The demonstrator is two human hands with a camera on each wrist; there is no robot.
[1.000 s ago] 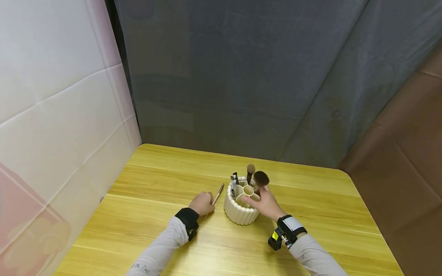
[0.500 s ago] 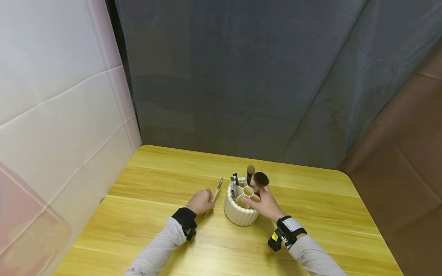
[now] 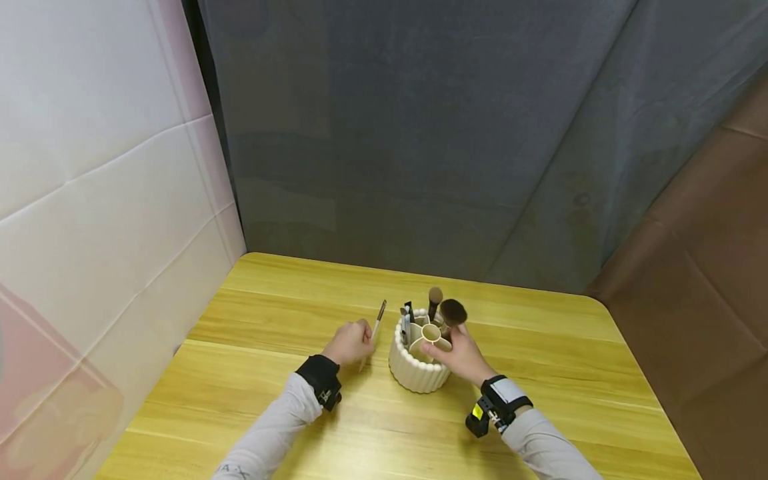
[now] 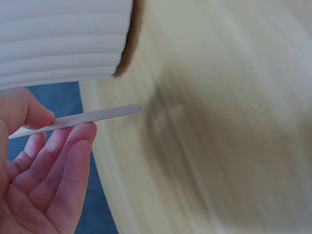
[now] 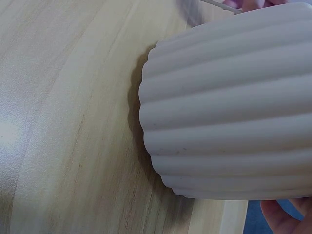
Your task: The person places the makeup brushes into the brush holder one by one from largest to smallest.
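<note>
Near the middle of the head view, the left hand [image 3: 349, 343] pinches a thin brush [image 3: 375, 329] between thumb and fingers [image 4: 63, 161]. The brush tilts up, just left of the white ribbed holder [image 3: 418, 368]. The right hand [image 3: 461, 354] grips the holder's right side, fingers curled around its rim. More brushes [image 3: 451, 311] stand inside the holder. It sits on the yellow wooden counter [image 3: 558, 373].
</note>
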